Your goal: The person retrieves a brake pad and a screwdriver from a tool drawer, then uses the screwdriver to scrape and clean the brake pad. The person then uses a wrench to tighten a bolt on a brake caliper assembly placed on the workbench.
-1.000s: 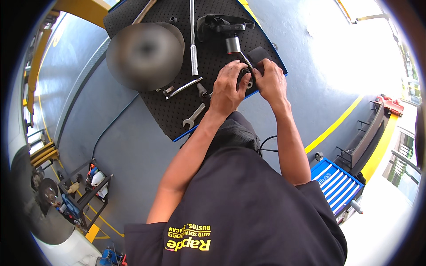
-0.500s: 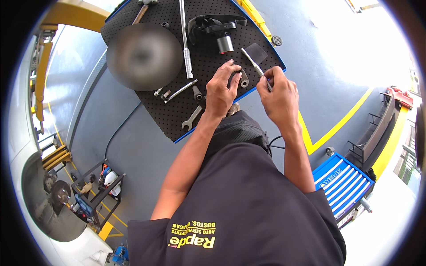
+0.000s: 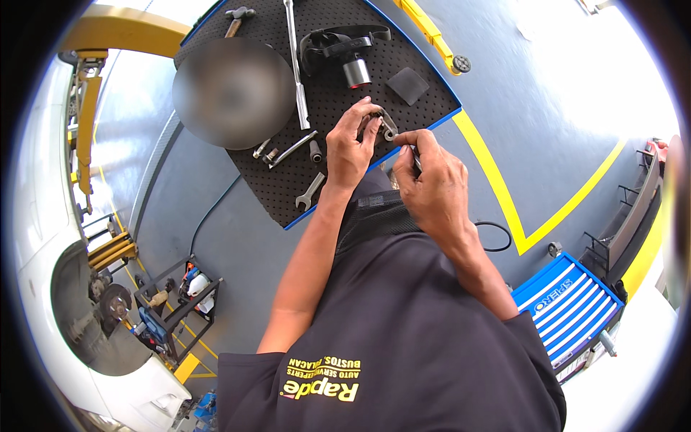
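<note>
Over the near edge of the black perforated tabletop [image 3: 277,189], my left hand [image 3: 352,147] grips a small dark metal part with a round eye [image 3: 389,135] at its end. My fingers cover much of that part, so its full shape is hidden. Close by on the right, my right hand [image 3: 434,176] is closed around a slim metal tool [image 3: 417,163], mostly hidden in the fist. Its index finger reaches toward the eye of the part; whether it touches cannot be told. A dark square piece of sheet [image 3: 408,86] lies just beyond the hands.
A blurred round grey disc [image 3: 234,93], a hammer [image 3: 235,25], a long metal bar [image 3: 299,79] and a strapped black device [image 3: 349,54] lie on the table. Nearer are a socket [image 3: 315,151] and an open-ended wrench [image 3: 309,192]. A blue drawer cabinet [image 3: 565,306] stands right.
My right hand has moved left and closer to my left hand. The slim tool, earlier pointing away over the dark sheet, is now mostly hidden in my fist. My view has shifted slightly.
</note>
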Demonstrator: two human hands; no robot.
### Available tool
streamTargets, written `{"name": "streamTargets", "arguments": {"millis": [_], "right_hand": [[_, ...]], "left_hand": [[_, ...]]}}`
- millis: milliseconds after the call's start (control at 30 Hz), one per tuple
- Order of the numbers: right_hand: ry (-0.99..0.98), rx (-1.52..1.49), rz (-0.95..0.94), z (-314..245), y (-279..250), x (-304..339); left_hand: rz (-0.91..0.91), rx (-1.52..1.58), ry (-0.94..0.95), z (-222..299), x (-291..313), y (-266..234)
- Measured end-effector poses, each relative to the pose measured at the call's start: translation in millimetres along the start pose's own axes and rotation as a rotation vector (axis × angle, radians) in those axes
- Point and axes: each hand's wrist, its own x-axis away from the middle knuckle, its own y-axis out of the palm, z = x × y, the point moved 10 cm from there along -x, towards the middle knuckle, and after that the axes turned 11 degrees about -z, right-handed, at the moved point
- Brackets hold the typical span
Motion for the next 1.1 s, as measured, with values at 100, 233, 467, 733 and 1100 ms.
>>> {"name": "streamTargets", "arguments": {"millis": [100,233,467,733,1100], "right_hand": [[-0.083,0.003,0.024,-2,3,-6],[-0.033,-0.028,0.007,2,5,-11],[-0.028,-0.014,0.000,13,19,-20],[0.127,-0.148,-0.086,30,40,-54],[0.185,0.235,-0.395,17,52,-66]], "left_hand": [[0.011,0.004,0.008,0,0,1],[0.010,-0.027,0.032,2,0,-1],[0.003,-0.064,0.042,3,2,-1],[-0.021,0.015,-0.002,-2,2,2],[-0.031,0.067,0.014,-8,5,0]]}}
